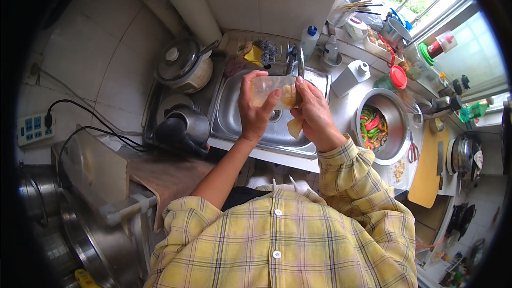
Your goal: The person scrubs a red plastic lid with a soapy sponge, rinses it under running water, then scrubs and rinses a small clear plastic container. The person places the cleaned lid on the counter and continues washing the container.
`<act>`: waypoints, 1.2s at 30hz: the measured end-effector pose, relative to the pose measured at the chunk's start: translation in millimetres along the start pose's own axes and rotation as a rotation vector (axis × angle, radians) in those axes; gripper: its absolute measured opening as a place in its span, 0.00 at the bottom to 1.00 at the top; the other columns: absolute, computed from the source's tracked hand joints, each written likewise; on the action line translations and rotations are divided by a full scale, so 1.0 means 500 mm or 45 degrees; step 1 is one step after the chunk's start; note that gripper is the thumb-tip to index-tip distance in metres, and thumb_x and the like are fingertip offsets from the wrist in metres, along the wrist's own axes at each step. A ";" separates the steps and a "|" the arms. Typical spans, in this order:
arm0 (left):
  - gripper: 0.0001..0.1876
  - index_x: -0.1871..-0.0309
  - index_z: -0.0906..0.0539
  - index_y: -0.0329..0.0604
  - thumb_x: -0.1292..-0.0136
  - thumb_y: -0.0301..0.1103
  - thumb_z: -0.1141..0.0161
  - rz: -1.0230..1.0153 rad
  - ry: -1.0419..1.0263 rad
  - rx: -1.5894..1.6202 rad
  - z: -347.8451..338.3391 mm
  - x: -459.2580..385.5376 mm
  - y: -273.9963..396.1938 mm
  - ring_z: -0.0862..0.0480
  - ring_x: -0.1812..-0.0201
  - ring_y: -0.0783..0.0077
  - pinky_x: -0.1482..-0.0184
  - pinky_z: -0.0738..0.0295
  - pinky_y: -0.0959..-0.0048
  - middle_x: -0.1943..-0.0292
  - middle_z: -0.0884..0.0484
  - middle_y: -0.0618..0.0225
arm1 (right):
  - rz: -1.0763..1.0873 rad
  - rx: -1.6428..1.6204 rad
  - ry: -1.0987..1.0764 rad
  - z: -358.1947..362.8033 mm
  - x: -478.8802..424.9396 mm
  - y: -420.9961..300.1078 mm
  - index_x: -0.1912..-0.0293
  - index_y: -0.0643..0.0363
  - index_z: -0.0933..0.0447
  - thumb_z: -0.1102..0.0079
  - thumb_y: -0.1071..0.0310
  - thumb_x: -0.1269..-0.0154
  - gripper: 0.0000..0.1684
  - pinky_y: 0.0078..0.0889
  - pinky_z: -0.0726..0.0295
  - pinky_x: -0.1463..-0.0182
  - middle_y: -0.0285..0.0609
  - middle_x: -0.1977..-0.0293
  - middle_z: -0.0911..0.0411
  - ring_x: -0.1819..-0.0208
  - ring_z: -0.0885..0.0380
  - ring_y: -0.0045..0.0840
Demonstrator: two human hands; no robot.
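Over the stainless steel sink, my left hand grips a clear plastic container that lies on its side. Its thumb presses the near wall while the fingers wrap the far side. My right hand is at the container's right end, with its thumb on the rim. A thin yellowish piece, perhaps a cloth or sponge, hangs below the right fingers. Something yellowish shows through the container wall near that end; I cannot tell if it is the same piece. Just beyond the container stands the metal faucet.
Left of the sink are a lidded pot and a dark-handled kettle. To the right stand a white jug and a metal bowl of cut peppers. Red-handled scissors and a knife on a cutting board lie farther right.
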State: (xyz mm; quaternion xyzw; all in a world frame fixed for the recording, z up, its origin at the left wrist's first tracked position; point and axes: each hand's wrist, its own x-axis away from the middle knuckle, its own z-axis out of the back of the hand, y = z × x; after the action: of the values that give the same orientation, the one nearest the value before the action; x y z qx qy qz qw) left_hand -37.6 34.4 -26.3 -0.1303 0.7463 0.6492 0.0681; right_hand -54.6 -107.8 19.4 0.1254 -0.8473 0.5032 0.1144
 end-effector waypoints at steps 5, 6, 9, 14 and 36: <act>0.25 0.45 0.23 0.44 0.38 0.49 0.31 0.606 0.040 0.334 0.011 -0.024 0.025 0.18 0.50 0.72 0.49 0.21 0.71 0.52 0.20 0.65 | 0.841 0.975 -0.107 0.024 0.009 0.054 0.62 0.59 0.30 0.45 0.61 0.25 0.12 0.28 0.24 0.71 0.39 0.68 0.28 0.68 0.26 0.25; 0.26 0.46 0.21 0.46 0.38 0.55 0.33 0.959 -0.025 0.476 0.021 -0.032 0.026 0.17 0.49 0.69 0.49 0.18 0.63 0.53 0.19 0.65 | 1.171 1.292 -0.225 0.063 -0.011 0.054 0.62 0.59 0.30 0.42 0.63 0.28 0.11 0.30 0.22 0.69 0.41 0.66 0.28 0.65 0.26 0.29; 0.27 0.47 0.21 0.47 0.39 0.58 0.34 1.400 -0.122 0.645 0.028 -0.026 0.021 0.17 0.48 0.68 0.49 0.18 0.56 0.54 0.19 0.67 | 1.325 1.748 -0.612 0.121 -0.028 0.005 0.61 0.61 0.31 0.37 0.66 0.35 0.12 0.38 0.19 0.65 0.44 0.62 0.30 0.60 0.27 0.41; 0.21 0.49 0.23 0.44 0.37 0.46 0.32 0.372 0.097 0.123 -0.010 -0.010 0.012 0.20 0.52 0.69 0.45 0.26 0.71 0.54 0.21 0.66 | 0.535 0.795 -0.131 0.040 -0.013 0.024 0.64 0.58 0.30 0.54 0.59 0.19 0.16 0.24 0.32 0.74 0.36 0.77 0.31 0.77 0.32 0.27; 0.25 0.43 0.27 0.45 0.34 0.52 0.36 -0.043 -0.016 -0.153 0.016 0.015 0.020 0.21 0.52 0.73 0.48 0.26 0.74 0.52 0.23 0.68 | 0.159 0.321 -0.007 -0.007 0.008 0.005 0.62 0.56 0.29 0.58 0.52 0.17 0.20 0.19 0.40 0.79 0.30 0.77 0.34 0.79 0.38 0.11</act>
State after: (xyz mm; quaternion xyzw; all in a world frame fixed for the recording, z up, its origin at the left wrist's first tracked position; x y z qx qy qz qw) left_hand -48.3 42.6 -19.8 -0.1426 0.7033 0.6924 0.0756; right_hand -58.9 -104.1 20.4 0.0872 -0.7839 0.6114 0.0640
